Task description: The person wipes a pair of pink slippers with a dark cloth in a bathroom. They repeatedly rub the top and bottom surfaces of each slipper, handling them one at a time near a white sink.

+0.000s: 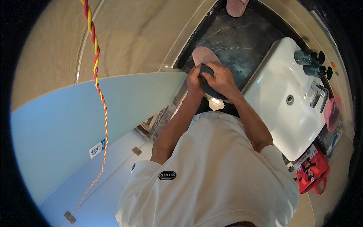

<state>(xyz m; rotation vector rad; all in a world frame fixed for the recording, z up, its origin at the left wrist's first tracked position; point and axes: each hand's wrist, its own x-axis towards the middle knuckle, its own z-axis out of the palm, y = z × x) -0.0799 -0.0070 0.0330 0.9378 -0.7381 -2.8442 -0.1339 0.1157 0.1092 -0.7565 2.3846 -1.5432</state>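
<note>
A dark grey, soft-looking piece (211, 91), seemingly a cloth, is bunched between both hands in the head view. My right hand (222, 78) grips it from the right, fingers curled over its top. My left hand (194, 79) closes on its left side, touching the right hand. Part of the dark piece is hidden by the fingers. Just beyond the hands lies a pink slipper (203, 55) on the dark marbled floor. Beneath them, near the shirt hem, a bright pale patch (216, 104) shows; what it is cannot be told.
On the right stands a white washbasin (272, 93) with a chrome tap (319, 95), dark pump bottles (305, 58), a pink bowl (332, 113) and a red bag (313, 173). A red-yellow twisted cord (105, 122) crosses the left, before a pale blue panel (136, 93).
</note>
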